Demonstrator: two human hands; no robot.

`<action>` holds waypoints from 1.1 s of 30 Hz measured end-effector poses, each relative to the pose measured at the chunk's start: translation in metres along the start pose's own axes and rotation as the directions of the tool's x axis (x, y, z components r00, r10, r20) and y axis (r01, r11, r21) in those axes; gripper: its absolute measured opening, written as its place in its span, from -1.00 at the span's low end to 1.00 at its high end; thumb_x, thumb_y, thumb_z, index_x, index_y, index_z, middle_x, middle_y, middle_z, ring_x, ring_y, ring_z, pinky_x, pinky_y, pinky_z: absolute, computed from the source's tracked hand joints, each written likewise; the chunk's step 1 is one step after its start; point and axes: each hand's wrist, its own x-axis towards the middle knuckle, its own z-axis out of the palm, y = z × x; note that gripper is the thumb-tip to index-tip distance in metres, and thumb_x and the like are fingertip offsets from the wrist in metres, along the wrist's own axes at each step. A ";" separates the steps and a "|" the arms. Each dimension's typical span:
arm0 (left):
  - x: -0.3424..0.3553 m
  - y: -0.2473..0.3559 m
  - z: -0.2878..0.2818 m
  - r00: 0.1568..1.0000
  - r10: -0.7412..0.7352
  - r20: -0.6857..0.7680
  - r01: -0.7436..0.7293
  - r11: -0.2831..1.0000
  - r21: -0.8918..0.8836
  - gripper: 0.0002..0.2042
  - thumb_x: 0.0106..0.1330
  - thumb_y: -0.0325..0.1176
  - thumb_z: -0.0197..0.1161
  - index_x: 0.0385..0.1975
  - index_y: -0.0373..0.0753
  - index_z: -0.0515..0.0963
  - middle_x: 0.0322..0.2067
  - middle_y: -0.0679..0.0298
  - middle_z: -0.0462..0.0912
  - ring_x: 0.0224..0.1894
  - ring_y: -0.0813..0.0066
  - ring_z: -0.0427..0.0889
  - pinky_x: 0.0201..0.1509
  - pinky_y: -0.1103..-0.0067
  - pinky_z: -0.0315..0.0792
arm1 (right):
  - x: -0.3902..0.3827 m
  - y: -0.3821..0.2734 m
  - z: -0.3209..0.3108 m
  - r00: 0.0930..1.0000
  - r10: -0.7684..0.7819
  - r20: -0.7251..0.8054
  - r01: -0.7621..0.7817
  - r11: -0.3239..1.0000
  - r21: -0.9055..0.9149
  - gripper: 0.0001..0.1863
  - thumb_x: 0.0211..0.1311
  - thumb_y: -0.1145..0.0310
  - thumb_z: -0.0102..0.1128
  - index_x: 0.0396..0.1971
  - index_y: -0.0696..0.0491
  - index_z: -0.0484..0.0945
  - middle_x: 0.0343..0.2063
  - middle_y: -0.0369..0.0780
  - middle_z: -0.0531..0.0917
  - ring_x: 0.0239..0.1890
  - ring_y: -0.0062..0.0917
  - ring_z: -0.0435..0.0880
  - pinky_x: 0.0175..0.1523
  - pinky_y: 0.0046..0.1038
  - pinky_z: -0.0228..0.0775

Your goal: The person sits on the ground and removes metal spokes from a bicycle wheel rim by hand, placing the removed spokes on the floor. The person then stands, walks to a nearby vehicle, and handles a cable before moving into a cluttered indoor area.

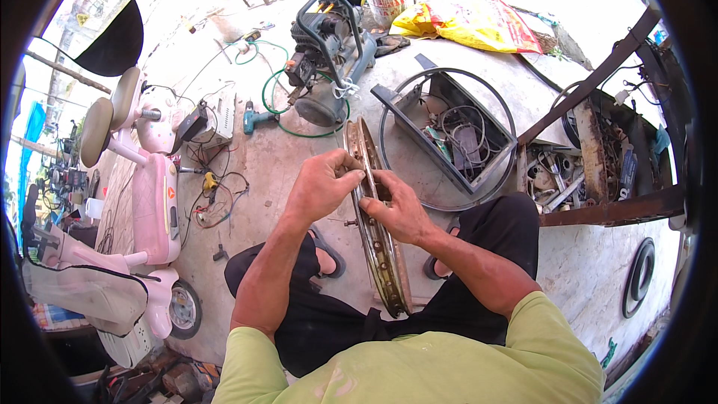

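Note:
A worn metal wheel rim (384, 273) stands upright on its edge between my legs, with a row of holes along its inner channel. My left hand (323, 183) is closed at the rim's left edge, thumb and forefinger pressed together there. From the other side, my right hand (398, 209) grips the rim, its thumb lying across the channel. The two hands' fingertips are close together; whether a small part sits between them is hidden. Below my left hand, a short bolt-like piece (350, 222) sticks out from the rim's left side.
Ahead stands an air compressor (329, 52) with a green hose (271, 93). A cordless drill (256, 117) lies left of it. A metal frame (449, 168) holding cables lies right, inside a large thin hoop (510, 101). A pink scooter (155, 209) stands left; a rusty parts rack (606, 213), right.

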 end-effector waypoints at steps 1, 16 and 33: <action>0.000 -0.003 0.002 1.000 0.020 -0.015 -0.020 1.000 -0.002 -0.81 0.28 -0.40 0.38 -0.22 -0.39 0.70 -0.44 0.23 0.72 -0.38 0.63 0.61 -0.27 0.58 0.50 | 0.000 0.000 0.000 1.000 0.000 -0.004 0.000 1.000 0.008 -0.33 0.22 0.14 0.29 0.23 0.26 0.47 -0.03 -0.07 0.59 -0.03 -0.39 0.64 0.12 -0.33 0.51; 0.001 -0.008 0.001 1.000 0.014 -0.001 -0.014 1.000 -0.001 -0.77 0.27 -0.35 0.41 -0.21 -0.39 0.70 -0.40 0.11 0.77 -0.36 0.52 0.72 -0.22 0.51 0.58 | 0.001 0.003 0.000 1.000 -0.013 0.004 0.013 1.000 0.001 -0.31 0.24 0.11 0.29 0.24 0.27 0.45 -0.04 -0.09 0.61 -0.03 -0.44 0.64 0.12 -0.36 0.52; 0.004 -0.009 0.002 1.000 -0.005 -0.026 0.005 1.000 -0.016 -0.78 0.28 -0.35 0.41 -0.23 -0.41 0.69 -0.42 0.16 0.75 -0.37 0.55 0.68 -0.23 0.53 0.56 | 0.000 0.001 0.001 1.000 -0.005 -0.007 0.005 0.999 0.049 -0.32 0.23 0.11 0.30 0.26 0.22 0.47 -0.03 -0.05 0.60 -0.10 -0.35 0.68 0.06 -0.33 0.55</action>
